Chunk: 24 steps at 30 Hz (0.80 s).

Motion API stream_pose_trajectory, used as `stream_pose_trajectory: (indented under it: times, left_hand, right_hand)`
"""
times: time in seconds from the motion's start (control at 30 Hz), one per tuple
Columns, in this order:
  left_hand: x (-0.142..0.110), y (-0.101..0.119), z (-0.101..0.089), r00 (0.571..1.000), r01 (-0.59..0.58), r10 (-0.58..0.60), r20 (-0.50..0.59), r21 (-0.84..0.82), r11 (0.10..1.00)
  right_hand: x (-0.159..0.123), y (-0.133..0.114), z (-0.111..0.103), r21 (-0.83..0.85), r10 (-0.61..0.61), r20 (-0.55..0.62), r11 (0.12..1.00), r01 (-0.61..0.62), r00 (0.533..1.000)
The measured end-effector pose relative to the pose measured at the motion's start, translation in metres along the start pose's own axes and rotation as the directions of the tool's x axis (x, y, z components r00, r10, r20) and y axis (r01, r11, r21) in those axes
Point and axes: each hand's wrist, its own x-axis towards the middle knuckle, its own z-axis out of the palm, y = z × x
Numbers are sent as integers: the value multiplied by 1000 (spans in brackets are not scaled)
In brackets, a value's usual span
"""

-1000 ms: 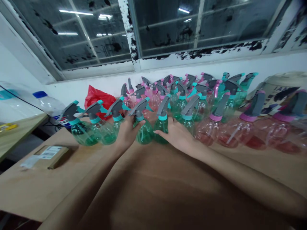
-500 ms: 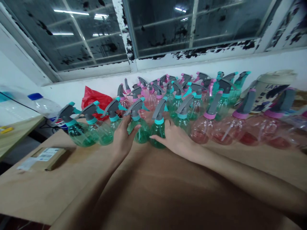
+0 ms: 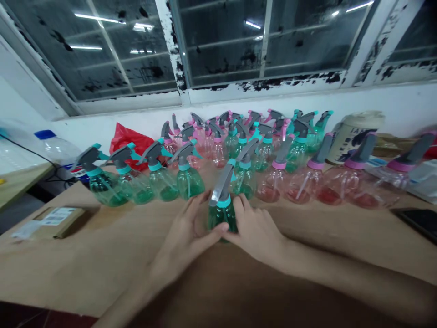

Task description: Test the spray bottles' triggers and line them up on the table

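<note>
A green spray bottle point(image 3: 221, 212) with a grey trigger head and teal collar stands upright on the wooden table, in front of the row. My left hand point(image 3: 191, 232) curves round its left side, thumb across the front. On the other side my right hand point(image 3: 252, 228) grips it, its thumb meeting the left one. Fingertips behind the bottle are partly hidden. To the left stand several green spray bottles, the nearest one point(image 3: 189, 182) just beyond my left fingers. Another green bottle point(image 3: 245, 180) is right behind my right hand, followed rightward by pink spray bottles point(image 3: 271, 184).
More pink and green spray bottles crowd the back by the wall. A red plastic bag point(image 3: 128, 141), a blue-capped bottle point(image 3: 56, 148) and a small cardboard box point(image 3: 56, 221) are at left. A printed cream container point(image 3: 357, 134) and a dark phone point(image 3: 418, 221) are at right.
The green spray bottle has come out of the row toward me, leaving a gap. My left hand has moved off the neighbouring bottle onto this one, joining my right. The view has shifted right.
</note>
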Motion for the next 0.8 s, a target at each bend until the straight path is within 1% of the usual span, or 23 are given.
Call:
stream_pose_trajectory:
  times: [0.07,0.17,0.3,0.43,0.5,0.63,0.7,0.8]
  left_hand:
    - [4,17,8,999,-13,14,45,-38,999]
    - [11,36,22,998,-24,28,55,-70,997]
    - [15,51,43,997,-27,38,64,-155,988]
    - [18,65,65,995,-86,94,29,-196,977]
    - [20,72,73,995,-91,97,17,-207,974]
    - [27,83,82,993,-94,107,44,-230,969]
    - [30,85,84,992,-93,109,58,-223,970]
    - [35,85,87,991,-116,127,46,-182,976]
  right_hand:
    - [-13,4,-3,13,-27,-10,1000,27,1000]
    - [-30,11,-8,37,-34,-43,999,35,999]
    - [-51,21,-15,46,-12,-62,999,15,998]
    - [-65,30,-21,33,-35,-94,999,38,995]
    - [-69,35,-24,27,-30,-102,999,33,994]
    - [-73,43,-29,10,-14,-104,1000,15,994]
    - [-72,46,-31,-5,-32,-108,999,32,994]
    - [-70,51,-31,-7,-61,-123,998,60,991]
